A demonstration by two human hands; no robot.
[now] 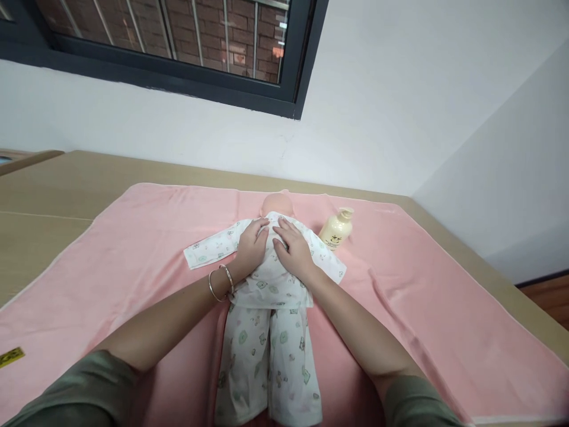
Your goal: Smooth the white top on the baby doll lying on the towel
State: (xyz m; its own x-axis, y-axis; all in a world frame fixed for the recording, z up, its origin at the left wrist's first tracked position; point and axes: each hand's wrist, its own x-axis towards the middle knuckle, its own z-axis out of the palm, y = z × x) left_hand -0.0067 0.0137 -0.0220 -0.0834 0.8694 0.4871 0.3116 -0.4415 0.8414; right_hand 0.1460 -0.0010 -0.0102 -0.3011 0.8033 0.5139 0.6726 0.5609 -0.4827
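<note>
A doll (277,204) with a bare, rounded head lies stretched out on a pink blanket (146,237). It wears a white printed long-sleeved top (271,290) and matching trousers (288,362). Both sleeves spread out to the sides. My left hand (252,246) rests on the left of the upper part of the top, fingers extended. Opposite it, my right hand (293,246) lies on the same cloth with its fingers apart. The two hands are close together, thumbs toward the middle, and neither grips anything. Whether the doll lies face up or face down I cannot tell.
A cream pump bottle (336,229) leans beside the doll's right-hand sleeve. The blanket covers a tan surface (48,184) that meets a white wall (377,101). Above is a dark-framed window (293,89) with bars. A yellow label (11,357) shows at lower left.
</note>
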